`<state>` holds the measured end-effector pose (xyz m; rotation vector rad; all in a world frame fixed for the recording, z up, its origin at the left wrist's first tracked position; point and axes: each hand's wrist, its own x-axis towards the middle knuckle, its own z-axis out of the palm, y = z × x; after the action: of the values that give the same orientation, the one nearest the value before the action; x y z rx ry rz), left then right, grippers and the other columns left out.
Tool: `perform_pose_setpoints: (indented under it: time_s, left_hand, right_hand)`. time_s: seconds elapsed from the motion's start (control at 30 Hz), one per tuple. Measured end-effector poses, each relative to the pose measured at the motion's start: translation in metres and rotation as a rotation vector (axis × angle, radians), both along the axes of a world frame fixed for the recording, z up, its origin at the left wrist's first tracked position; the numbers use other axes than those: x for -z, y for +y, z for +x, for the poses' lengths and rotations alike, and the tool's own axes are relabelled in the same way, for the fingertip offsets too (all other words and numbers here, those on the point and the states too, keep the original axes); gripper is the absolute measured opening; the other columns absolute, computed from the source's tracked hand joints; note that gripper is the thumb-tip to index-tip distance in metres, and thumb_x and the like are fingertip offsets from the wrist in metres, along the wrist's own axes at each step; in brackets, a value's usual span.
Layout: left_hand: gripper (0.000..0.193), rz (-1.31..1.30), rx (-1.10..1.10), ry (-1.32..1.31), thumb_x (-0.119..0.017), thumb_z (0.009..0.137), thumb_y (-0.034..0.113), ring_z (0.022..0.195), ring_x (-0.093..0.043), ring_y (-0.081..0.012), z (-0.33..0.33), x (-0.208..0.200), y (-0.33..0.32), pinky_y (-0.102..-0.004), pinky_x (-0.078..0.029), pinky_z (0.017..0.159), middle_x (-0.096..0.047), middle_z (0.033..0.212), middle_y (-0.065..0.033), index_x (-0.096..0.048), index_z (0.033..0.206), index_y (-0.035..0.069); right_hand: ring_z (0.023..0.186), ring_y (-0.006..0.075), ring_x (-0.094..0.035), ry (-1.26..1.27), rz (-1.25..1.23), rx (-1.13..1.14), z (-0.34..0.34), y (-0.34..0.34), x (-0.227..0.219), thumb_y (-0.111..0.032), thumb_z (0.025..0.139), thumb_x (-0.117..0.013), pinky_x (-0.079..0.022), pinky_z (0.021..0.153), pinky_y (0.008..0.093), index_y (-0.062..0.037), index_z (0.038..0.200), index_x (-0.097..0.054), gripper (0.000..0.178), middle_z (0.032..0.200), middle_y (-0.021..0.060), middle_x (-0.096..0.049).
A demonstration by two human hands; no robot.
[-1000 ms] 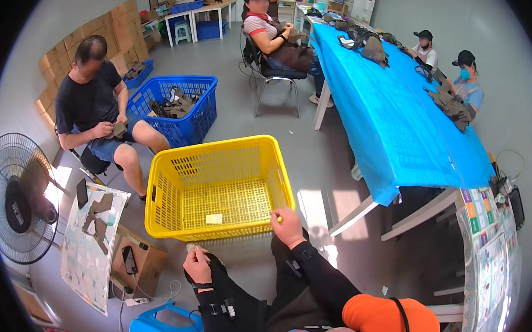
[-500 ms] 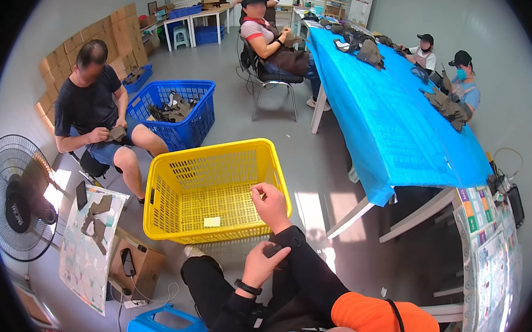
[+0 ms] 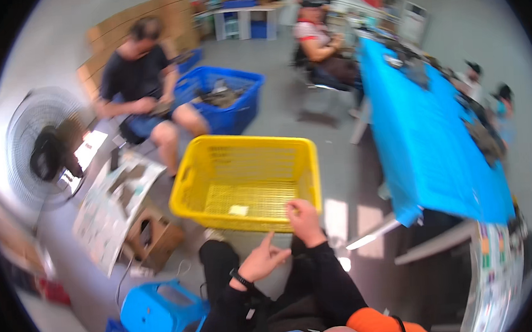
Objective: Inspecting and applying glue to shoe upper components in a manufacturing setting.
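Observation:
Just in front of me stands a yellow plastic basket (image 3: 186,212) with a small pale slip of paper (image 3: 239,210) on its slotted floor. At its near right edge is my right hand (image 3: 305,222), fingers curled together; whatever they may hold is hidden. My left hand (image 3: 262,261), a black band (image 3: 241,279) round its wrist, hovers beside the right wrist. Its index finger stretches out and the thumb stands apart, with nothing seen in its grasp. Black sleeves cover both forearms, and the right upper sleeve is orange.
Left of the basket are a cardboard box (image 3: 161,238), a blue stool (image 3: 159,312) and a standing fan (image 3: 49,149). A seated person (image 3: 142,82) works beside a blue basket (image 3: 238,116). To the right, several people sit around a blue-covered table (image 3: 429,150) bearing dark pieces.
My left hand has let go of the right sleeve's cuff and opened out. The whole view has swung left and blurred, so the room's things stand further right in it.

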<state>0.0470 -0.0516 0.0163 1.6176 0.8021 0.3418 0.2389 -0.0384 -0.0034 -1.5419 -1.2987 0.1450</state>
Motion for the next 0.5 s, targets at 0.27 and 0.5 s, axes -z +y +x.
perform_pose_setpoints:
  time_s: [0.27, 0.5]
  left_hand:
    - [0.054, -0.141, -0.831, -0.512, -0.050, 0.093, 0.017, 0.062, -0.059, -0.0132, -0.109, -0.043, 0.040, -0.0210, -0.047, 0.055, -0.063, 0.082, -0.0112, -0.026, 0.139, 0.001]
    - [0.053, -0.211, -0.756, -0.426, -0.050, 0.093, 0.016, 0.060, -0.059, -0.0132, -0.096, -0.019, 0.040, -0.0209, -0.046, 0.054, -0.064, 0.083, -0.0113, -0.027, 0.138, 0.000]
  right_hand:
    - [0.075, 0.0271, -0.065, 0.049, -0.434, -0.229, -0.006, -0.035, 0.023, -0.020, 0.080, -0.063, -0.050, 0.069, 0.0328, -0.0004, 0.097, -0.063, 0.025, 0.080, 0.0155, -0.066]
    - [0.133, 0.0443, -0.024, -0.538, 0.116, -0.144, -0.041, -0.042, -0.075, -0.011, 0.073, -0.065, -0.025, 0.108, 0.0465, -0.0014, 0.133, -0.036, 0.067, 0.144, 0.0225, -0.025]
